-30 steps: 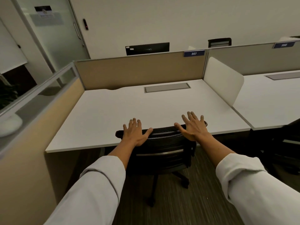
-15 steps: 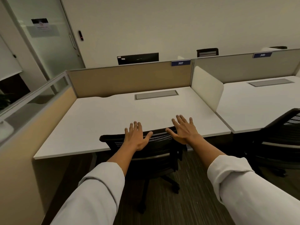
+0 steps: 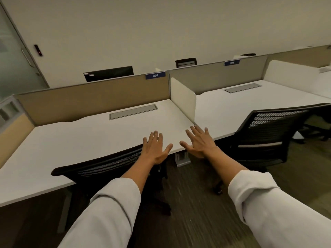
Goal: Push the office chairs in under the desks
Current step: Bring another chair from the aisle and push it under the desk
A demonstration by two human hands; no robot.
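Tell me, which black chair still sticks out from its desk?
The right-hand chair, at the desk beyond the white divider: it stands angled, clear of the edge. The left chair has its backrest against its desk.

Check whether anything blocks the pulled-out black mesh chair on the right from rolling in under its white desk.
Nothing visible does. The black mesh office chair stands angled beside the white desk, with only bare dark carpet showing there; the space under the desk is shadowed.
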